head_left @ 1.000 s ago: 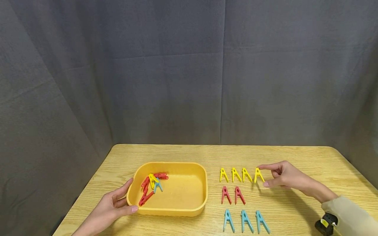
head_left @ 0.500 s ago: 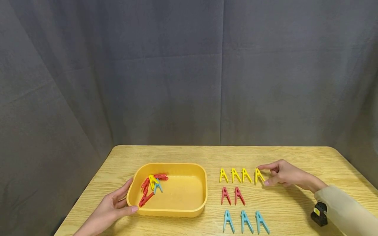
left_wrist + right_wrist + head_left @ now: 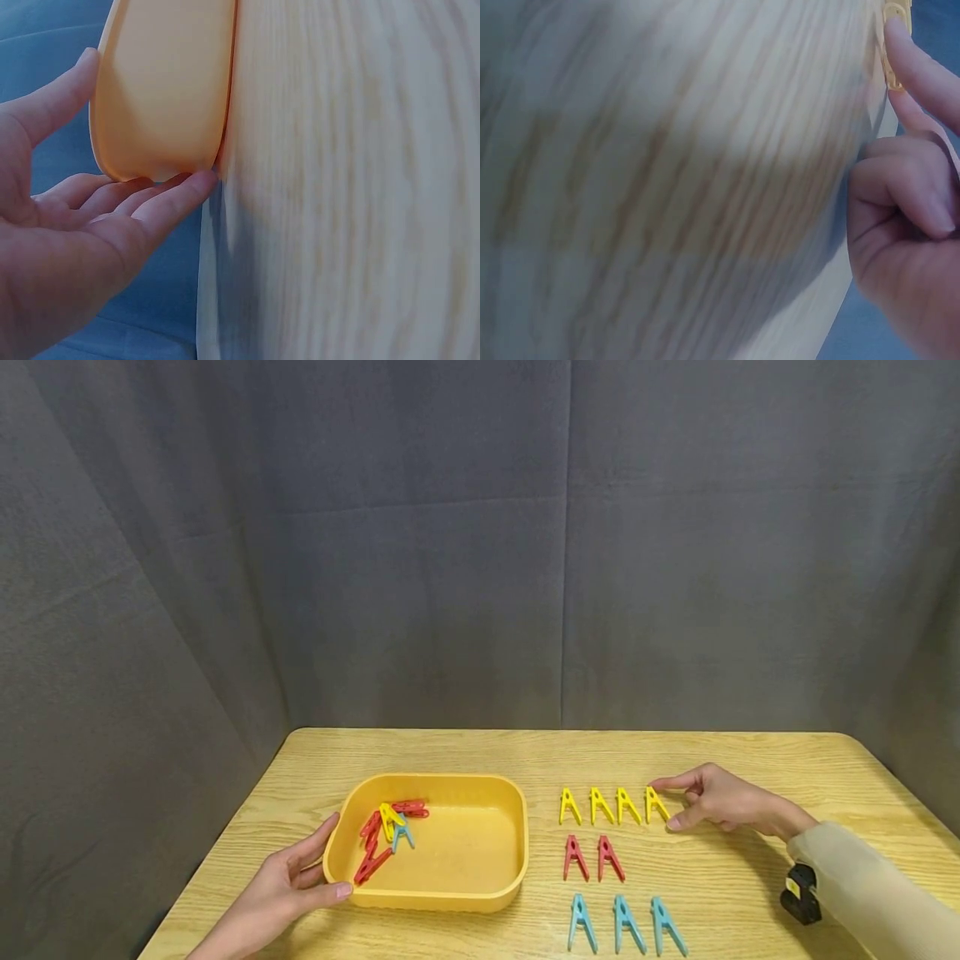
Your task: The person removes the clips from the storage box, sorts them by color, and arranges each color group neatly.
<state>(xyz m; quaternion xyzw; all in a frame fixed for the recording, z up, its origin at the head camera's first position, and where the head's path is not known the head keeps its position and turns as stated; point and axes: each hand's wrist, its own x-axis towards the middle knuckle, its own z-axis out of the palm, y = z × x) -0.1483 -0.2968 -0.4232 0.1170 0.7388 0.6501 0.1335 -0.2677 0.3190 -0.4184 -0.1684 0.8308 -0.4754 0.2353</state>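
While the right hand (image 3: 720,800) rests at the end of the yellow row, its index fingertip and thumb are set on either side of the fourth yellow peg (image 3: 657,805), the one nearest the palm. From the head view it cannot be told whether the peg is truly pinched or only touched; in the right wrist view a fingertip (image 3: 911,56) lies against the peg (image 3: 894,37), and the other fingers are curled into the palm. The peg lies flat on the table (image 3: 735,893), with three more yellow pegs (image 3: 600,805) just beyond the fingertips, away from the palm.

The left hand (image 3: 288,885) is laid against the near left corner of the tray (image 3: 442,900), fingers straight, thumb along the front wall; nothing is gripped. Several red pegs, a yellow one and a blue one lie heaped in the tray, just past those fingers.

It is judged that the step in hand is the squaring of the fourth peg with its row. Light fingertip pressure is advised, applied at the peg's legs so that it pivots rather than slides. The neighbouring peg, just beyond the fingertips, should not be nudged. Even spacing and a shared direction should be checked before the fingers are lifted. The steadying hand at the tray is judged adequate as placed.
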